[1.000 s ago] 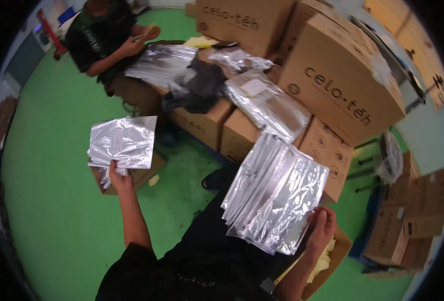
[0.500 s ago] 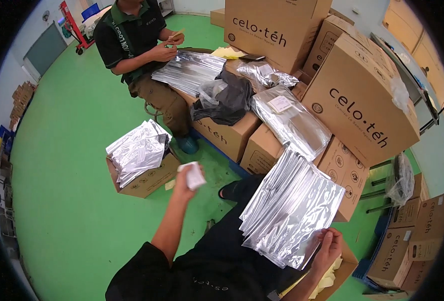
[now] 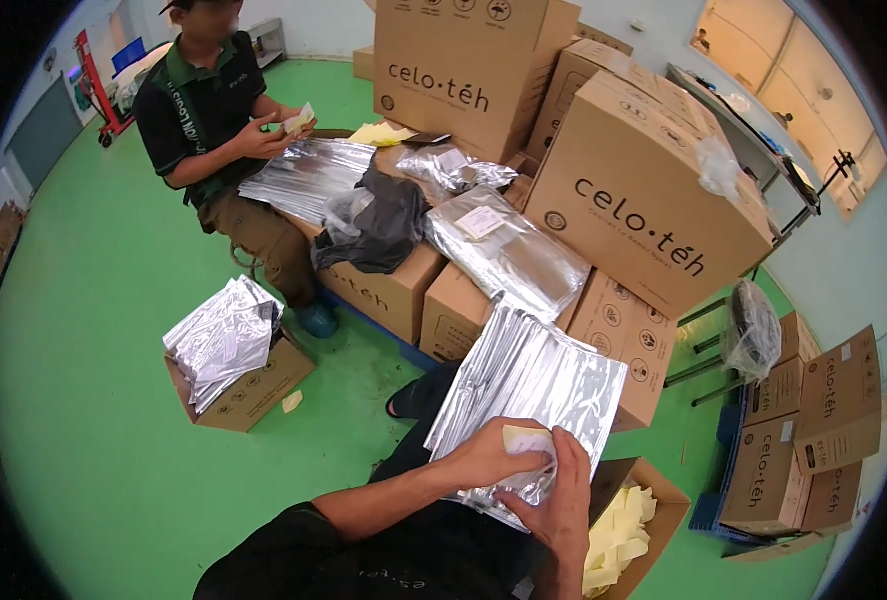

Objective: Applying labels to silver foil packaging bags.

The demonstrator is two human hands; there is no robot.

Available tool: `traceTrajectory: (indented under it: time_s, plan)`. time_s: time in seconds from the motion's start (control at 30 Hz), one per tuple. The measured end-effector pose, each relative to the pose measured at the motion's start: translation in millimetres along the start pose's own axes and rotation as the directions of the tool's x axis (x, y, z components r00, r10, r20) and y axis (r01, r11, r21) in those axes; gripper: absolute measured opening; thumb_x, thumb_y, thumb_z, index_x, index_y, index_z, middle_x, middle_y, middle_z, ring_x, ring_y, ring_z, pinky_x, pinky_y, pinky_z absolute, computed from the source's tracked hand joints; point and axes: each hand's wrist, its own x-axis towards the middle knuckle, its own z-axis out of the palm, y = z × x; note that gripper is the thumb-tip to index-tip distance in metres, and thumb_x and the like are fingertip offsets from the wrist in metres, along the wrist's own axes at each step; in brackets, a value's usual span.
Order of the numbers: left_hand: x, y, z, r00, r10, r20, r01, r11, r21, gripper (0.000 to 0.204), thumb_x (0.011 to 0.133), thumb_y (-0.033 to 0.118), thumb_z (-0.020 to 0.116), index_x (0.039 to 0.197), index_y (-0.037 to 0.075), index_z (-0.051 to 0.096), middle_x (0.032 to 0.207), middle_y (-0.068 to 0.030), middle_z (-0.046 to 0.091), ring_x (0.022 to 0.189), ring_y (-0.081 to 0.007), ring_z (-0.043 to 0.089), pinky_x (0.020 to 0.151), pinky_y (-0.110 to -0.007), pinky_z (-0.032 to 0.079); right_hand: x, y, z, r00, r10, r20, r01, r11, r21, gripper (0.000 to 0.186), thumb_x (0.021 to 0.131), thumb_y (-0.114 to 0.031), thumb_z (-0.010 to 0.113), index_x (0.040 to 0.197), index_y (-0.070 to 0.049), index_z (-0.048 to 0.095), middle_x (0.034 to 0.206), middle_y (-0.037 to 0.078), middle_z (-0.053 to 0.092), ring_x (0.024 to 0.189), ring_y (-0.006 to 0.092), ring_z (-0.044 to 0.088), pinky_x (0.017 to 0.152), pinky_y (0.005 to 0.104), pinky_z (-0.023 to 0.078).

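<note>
My left hand (image 3: 488, 455) is closed on a small paper label (image 3: 529, 440), white with a pale yellow edge, its thumb across the front. Beside it, my right hand (image 3: 563, 490) has its raised fingers against the label's right edge. Its thumb is spread apart, lower down over the foil. Both hands are above a fanned stack of shiny silver foil bags (image 3: 533, 370) lying across my lap. Whether the label is one sheet or several cannot be made out.
By my right side stands an open carton (image 3: 663, 515) with yellow paper scraps (image 3: 618, 540). Another carton (image 3: 263, 385) at left holds foil bags. A co-worker (image 3: 203, 120) sits across, handling a yellowish paper. Large cardboard boxes (image 3: 653, 190) and a black plastic bag (image 3: 378, 220) lie ahead.
My left hand has come from the left, over the floor, to the foil stack with the label. My right hand has left the stack's lower right corner and joined it. The view has shifted.
</note>
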Motion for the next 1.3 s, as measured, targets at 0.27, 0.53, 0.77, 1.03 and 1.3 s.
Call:
traceTrajectory:
  time_s: [0.27, 0.53, 0.77, 1.03, 1.3]
  plan:
    - [-7, 4, 6, 0.99, 0.129, -0.059, -0.108, 0.955, 0.277, 0.026, 0.088, 0.013, 0.07, 0.112, 0.002, 0.067, 0.095, -0.0091, 0.072, 0.085, -0.0136, 0.066, 0.075, -0.03, 0.052, -1, 16, -7, 0.935, 0.205, -0.29, -0.127, 0.956, 0.265, 0.012, 0.079, -0.002, 0.077, 0.088, -0.001, 0.069, 0.08, 0.013, 0.068, 0.074, 0.0274, 0.068, 0.068, 0.0343, 0.053]
    - [-5, 5, 4, 0.983, 0.185, -0.003, -0.17, 0.907, 0.385, 0.028, 0.087, 0.014, 0.075, 0.112, 0.002, 0.068, 0.097, -0.0097, 0.073, 0.091, -0.0135, 0.069, 0.08, -0.029, 0.054, -7, 20, -14, 0.96, 0.221, -0.171, -0.165, 0.942, 0.292, 0.012, 0.079, -0.006, 0.077, 0.088, -0.002, 0.071, 0.083, 0.012, 0.071, 0.076, 0.0265, 0.07, 0.069, 0.0336, 0.054]
    - [-6, 7, 5, 0.958, 0.285, 0.032, -0.257, 0.805, 0.534, 0.027, 0.085, 0.013, 0.073, 0.11, 0.003, 0.066, 0.097, -0.0154, 0.071, 0.089, -0.0307, 0.072, 0.077, -0.036, 0.055, -9, 30, -18, 0.975, 0.219, 0.031, -0.207, 0.85, 0.485, 0.015, 0.082, -0.006, 0.078, 0.096, -0.002, 0.076, 0.087, 0.011, 0.074, 0.078, 0.017, 0.071, 0.072, 0.0282, 0.054]
    - [13, 19, -14, 0.967, 0.218, 0.135, -0.257, 0.825, 0.504, 0.028, 0.085, 0.013, 0.073, 0.111, 0.005, 0.066, 0.095, -0.0144, 0.071, 0.087, -0.0329, 0.071, 0.076, -0.037, 0.055, 11, 35, -15, 0.982, 0.182, -0.057, -0.152, 0.927, 0.343, 0.01, 0.08, -0.009, 0.079, 0.088, -0.003, 0.075, 0.08, 0.008, 0.072, 0.069, 0.0168, 0.069, 0.061, 0.0292, 0.051]
    - [16, 32, -16, 0.95, 0.263, 0.169, -0.31, 0.71, 0.633, 0.029, 0.084, 0.014, 0.074, 0.111, 0.005, 0.067, 0.096, -0.0143, 0.071, 0.087, -0.0338, 0.07, 0.075, -0.037, 0.055, 27, 32, -12, 0.987, 0.102, -0.122, -0.057, 0.944, 0.326, 0.014, 0.073, -0.009, 0.078, 0.082, -0.002, 0.07, 0.078, 0.009, 0.071, 0.072, 0.0224, 0.071, 0.066, 0.0327, 0.055]
